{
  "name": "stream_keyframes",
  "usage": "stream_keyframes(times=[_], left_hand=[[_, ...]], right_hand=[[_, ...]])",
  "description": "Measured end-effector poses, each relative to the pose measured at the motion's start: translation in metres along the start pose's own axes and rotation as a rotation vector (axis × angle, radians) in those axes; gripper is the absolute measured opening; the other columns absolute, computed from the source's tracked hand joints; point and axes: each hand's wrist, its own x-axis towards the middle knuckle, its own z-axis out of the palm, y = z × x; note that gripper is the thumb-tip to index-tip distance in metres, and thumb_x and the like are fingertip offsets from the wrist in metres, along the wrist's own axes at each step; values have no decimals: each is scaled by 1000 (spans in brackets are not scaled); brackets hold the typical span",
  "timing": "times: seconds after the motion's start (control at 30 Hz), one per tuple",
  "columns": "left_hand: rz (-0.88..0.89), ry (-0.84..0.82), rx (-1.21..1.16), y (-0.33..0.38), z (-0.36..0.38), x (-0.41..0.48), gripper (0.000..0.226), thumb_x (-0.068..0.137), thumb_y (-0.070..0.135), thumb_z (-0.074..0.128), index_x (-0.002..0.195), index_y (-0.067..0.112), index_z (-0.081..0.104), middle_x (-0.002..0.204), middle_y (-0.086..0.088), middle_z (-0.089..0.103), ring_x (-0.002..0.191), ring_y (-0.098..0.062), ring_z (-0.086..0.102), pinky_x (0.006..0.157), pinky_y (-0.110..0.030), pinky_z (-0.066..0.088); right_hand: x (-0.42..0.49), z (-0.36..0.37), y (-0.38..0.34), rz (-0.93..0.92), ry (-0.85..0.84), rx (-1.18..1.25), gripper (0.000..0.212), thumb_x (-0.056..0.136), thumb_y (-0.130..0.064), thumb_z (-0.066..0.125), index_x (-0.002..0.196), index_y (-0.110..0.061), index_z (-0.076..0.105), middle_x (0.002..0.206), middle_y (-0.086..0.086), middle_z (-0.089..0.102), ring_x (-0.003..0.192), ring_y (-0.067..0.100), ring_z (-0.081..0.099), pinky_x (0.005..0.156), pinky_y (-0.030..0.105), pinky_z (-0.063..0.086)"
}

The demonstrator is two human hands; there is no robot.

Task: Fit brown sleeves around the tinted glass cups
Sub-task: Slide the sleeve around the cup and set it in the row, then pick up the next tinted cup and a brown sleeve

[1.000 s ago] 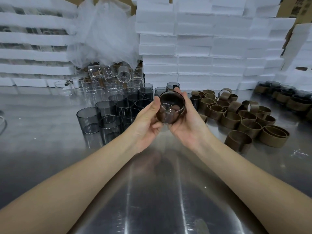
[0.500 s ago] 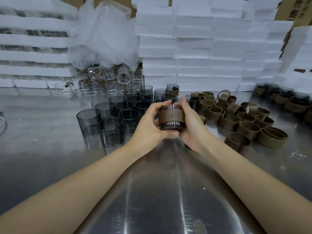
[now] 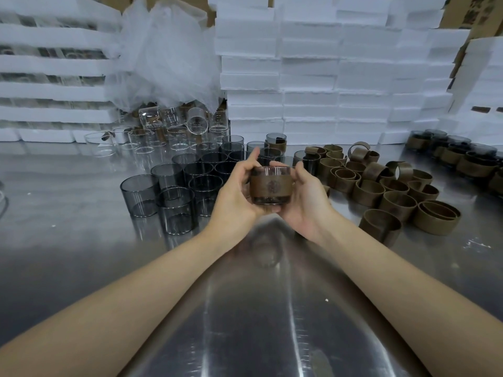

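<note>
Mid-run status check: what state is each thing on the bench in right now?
Held cup, upright, lifted, sleeve on.
Brown sleeve, wrapped around the held cup's middle.
Left hand, grips the cup's left side.
Right hand, grips the cup's right side.
Bare tinted cups, upright, unsleeved, left of the hands.
Loose sleeves, empty, piled at right.
Finished cups, sleeved, far right.
Clear glasses, rear left, one on its side.

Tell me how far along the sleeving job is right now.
Done: a group of sleeved cups stands at the far right. In hand: the left hand and right hand hold a tinted cup with a brown sleeve around its middle. Left: many bare tinted cups and loose sleeves wait on the steel table.
</note>
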Motion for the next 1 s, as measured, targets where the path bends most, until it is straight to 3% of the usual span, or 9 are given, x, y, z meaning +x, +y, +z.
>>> stream_keyframes(times=[0.1,0.23,0.33,0.47,0.57,0.67,0.77,0.83,1.0], left_hand=[[-42,56,-71,2,0,2,51,78,-21,66,117,5,48,130,19,49,108,-7,60,69,-17,55],[-45,63,-75,5,3,-1,52,72,-24,69,105,11,49,149,11,37,115,-7,57,66,-18,56],[-28,77,-6,8,3,-3,66,68,-20,75,109,26,50,142,8,43,105,4,61,73,-14,54],[-47,79,91,10,-2,-1,70,68,-6,83,114,33,47,122,1,60,105,-10,65,88,-24,54],[-100,-3,20,23,0,7,60,67,16,81,116,30,50,119,-1,64,104,-9,66,85,-23,54],[-162,-51,-23,39,-1,42,41,74,26,82,109,26,60,109,-3,71,104,-23,69,92,-39,55],[-175,-133,188,48,-2,101,23,83,14,76,98,21,60,103,-4,70,87,-15,71,81,-28,58],[-101,-173,418,45,1,140,21,80,17,79,88,22,60,97,1,69,78,-5,66,74,-17,53],[-9,-293,792,14,5,228,20,74,22,84,83,15,67,83,12,62,89,-6,57,87,-22,42]], right_hand=[[0,0,1,34,-7,44,55,106,-39,24,135,0,48,134,27,54,129,40,48,110,52,36],[-1,0,-1,26,-16,21,53,105,-36,28,137,2,46,136,27,52,132,41,45,113,52,32],[-4,3,-2,-31,-48,-74,58,102,-43,37,137,2,46,133,27,55,126,41,51,112,53,35],[-8,5,-7,-163,-147,-233,61,88,-38,57,131,4,50,130,30,55,124,44,51,107,56,40],[-5,3,-26,-241,-151,-357,60,84,-37,61,129,2,54,128,30,56,123,47,50,105,57,40],[8,-1,-61,-298,-194,-511,45,90,-35,56,124,-6,57,122,19,63,110,35,61,94,47,48],[34,-4,-98,-330,-208,-635,15,98,-23,53,109,-17,61,102,3,67,88,15,67,77,27,53],[61,-10,-120,-351,-185,-705,7,99,-17,54,100,-17,60,103,5,65,91,17,67,85,29,55],[129,-34,-157,-358,-221,-1069,10,99,-14,51,90,-17,56,110,6,57,103,15,58,100,34,50]])
